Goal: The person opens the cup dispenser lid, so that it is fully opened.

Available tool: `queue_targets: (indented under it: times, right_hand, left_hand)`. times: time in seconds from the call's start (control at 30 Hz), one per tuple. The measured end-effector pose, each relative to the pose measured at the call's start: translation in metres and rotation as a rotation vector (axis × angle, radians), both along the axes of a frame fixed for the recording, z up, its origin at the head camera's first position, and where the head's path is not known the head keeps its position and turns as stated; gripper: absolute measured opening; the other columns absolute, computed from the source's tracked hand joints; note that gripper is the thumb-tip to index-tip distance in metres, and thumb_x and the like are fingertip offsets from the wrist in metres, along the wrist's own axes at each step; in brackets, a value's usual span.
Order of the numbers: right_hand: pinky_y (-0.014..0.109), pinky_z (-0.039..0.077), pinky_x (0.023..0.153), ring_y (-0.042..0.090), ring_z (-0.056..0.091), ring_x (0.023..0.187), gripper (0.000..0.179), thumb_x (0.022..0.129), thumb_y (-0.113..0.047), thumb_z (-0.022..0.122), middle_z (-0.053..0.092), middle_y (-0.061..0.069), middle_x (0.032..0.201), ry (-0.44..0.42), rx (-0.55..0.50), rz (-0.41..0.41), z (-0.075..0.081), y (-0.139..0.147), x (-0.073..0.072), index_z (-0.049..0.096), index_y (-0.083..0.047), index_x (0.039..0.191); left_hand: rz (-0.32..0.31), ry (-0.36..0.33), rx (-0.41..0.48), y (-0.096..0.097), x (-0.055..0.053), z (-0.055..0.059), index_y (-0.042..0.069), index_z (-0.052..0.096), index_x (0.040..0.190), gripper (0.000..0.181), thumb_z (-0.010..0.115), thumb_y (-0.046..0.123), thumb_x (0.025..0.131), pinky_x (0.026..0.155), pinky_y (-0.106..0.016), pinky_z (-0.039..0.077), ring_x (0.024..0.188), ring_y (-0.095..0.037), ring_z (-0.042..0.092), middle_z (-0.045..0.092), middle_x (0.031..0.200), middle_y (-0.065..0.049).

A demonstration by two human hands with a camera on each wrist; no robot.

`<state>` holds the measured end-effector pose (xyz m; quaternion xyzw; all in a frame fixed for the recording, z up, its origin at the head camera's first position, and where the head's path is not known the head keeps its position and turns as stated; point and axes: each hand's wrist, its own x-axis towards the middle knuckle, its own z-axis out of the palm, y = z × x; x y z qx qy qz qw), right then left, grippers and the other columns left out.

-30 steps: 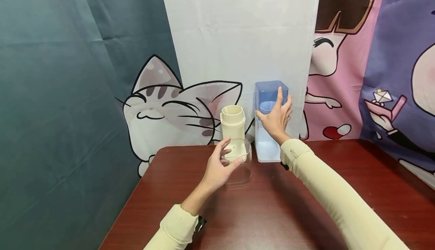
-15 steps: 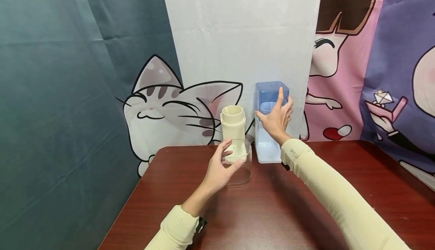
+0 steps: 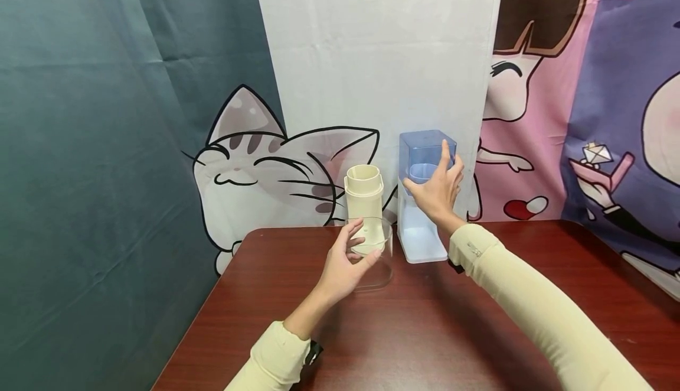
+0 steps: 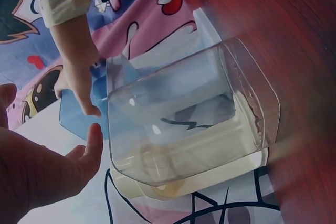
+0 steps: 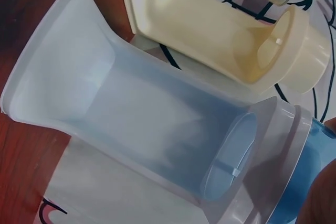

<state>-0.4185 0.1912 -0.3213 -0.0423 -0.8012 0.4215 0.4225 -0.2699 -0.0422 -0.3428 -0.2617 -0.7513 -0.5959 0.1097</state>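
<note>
On the right stands a dispenser with a see-through blue tank [image 3: 417,142] on a white stand [image 3: 422,240]. My right hand [image 3: 438,193] grips the tank, thumb on its left side and fingers on its right. In the right wrist view the stand [image 5: 152,108] shows a flared base and a round opening under the tank. My left hand [image 3: 342,264] hovers with loosely bent fingers beside a clear plastic container [image 3: 383,273]. The left wrist view shows a gap between those fingers [image 4: 94,145] and the container [image 4: 184,108]. Behind the container is a cream dispenser stand [image 3: 364,199].
The dark red wooden table [image 3: 393,338] runs back to a cloth backdrop [image 3: 382,48] printed with a cartoon cat and figures. Both dispensers stand near the table's back edge, close to the cloth and to each other.
The blue-and-white dispenser has come slightly toward me and to the right with my right hand on it. My left hand, the clear container and the cream stand have stayed put.
</note>
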Motion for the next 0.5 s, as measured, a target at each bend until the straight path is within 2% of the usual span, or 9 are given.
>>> queue_targets:
  times: [0.33,0.5]
  right_hand:
    - [0.057,0.04,0.095,0.04,0.037,0.129,0.118,0.066,-0.028,0.088,0.023,0.019,0.149,0.048,0.021,0.046,0.002,0.012,0.033,0.015,-0.037,0.157]
    - [0.054,0.039,0.097,0.037,0.04,0.128,0.117,0.063,-0.024,0.089,0.028,0.02,0.146,0.091,0.025,0.085,0.0,0.015,0.051,0.02,-0.032,0.157]
  left_hand:
    - [-0.028,0.01,0.012,0.002,0.004,0.003,0.002,0.037,0.147,0.066,0.07,0.007,0.09,0.093,-0.043,0.049,0.125,-0.033,0.054,0.043,0.15,-0.016]
    - [-0.028,0.008,0.007,0.003,0.007,0.004,0.002,0.037,0.147,0.067,0.071,0.007,0.089,0.093,-0.038,0.05,0.125,-0.032,0.054,0.043,0.151,-0.016]
